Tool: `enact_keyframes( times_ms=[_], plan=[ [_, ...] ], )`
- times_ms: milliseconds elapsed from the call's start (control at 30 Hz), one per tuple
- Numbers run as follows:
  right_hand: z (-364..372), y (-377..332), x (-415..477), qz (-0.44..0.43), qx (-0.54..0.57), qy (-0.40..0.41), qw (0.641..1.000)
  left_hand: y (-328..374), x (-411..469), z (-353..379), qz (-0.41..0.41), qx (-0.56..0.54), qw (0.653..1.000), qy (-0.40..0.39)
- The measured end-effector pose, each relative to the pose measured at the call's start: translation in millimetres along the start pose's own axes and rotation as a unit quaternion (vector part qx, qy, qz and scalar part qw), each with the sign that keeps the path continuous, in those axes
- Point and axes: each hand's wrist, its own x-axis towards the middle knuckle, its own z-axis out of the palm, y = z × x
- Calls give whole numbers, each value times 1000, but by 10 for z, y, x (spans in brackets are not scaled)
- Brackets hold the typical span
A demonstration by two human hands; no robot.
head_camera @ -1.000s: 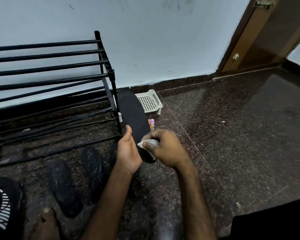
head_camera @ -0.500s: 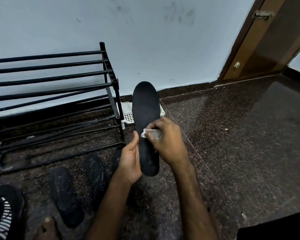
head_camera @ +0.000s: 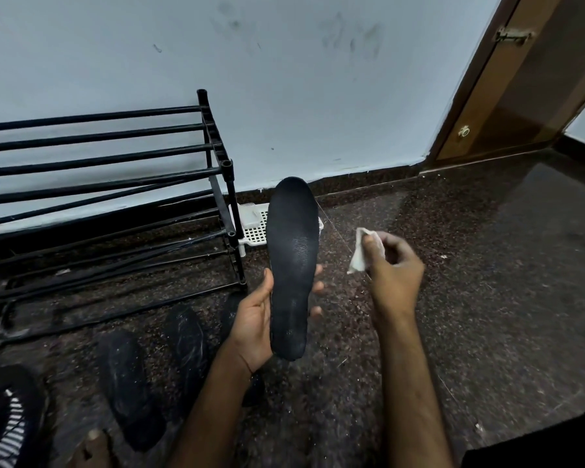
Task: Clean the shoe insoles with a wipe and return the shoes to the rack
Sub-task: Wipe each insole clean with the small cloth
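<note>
Single wide head camera faces forward and down at the floor [head_camera: 487,282]

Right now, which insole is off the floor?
The black insole held upright in the left hand. The left floor insole and the right floor insole lie flat beside the rack.

Rack [head_camera: 98,184] stands on floor [head_camera: 487,298] at its far-left edge, against wall [head_camera: 284,96]. Basket [head_camera: 252,228] just right of rack's end, at wall's foot. Insole [head_camera: 293,265] upright above floor, before basket, hiding part of it. Left hand [head_camera: 254,319] under and behind insole, fingers [head_camera: 318,288] at its sides. Right hand [head_camera: 392,271] with wipe [head_camera: 360,251] right of insole, apart. Two soles [head_camera: 129,383] flat on floor before rack, left of left forearm. Shoe [head_camera: 7,417] at near-left corner. Door [head_camera: 520,96] far right.
</note>
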Motion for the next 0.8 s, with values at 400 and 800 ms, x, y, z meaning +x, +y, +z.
enact_keyframes(
  times_ms=[400,800],
  plan=[
    [-216,1090,-369,231,-137,-261,927,-340,287,-335,9,40,974,222],
    [-359,1809,-383,269,-185,-229,917,-935,372,-972,-86,219,924,300]
  ],
)
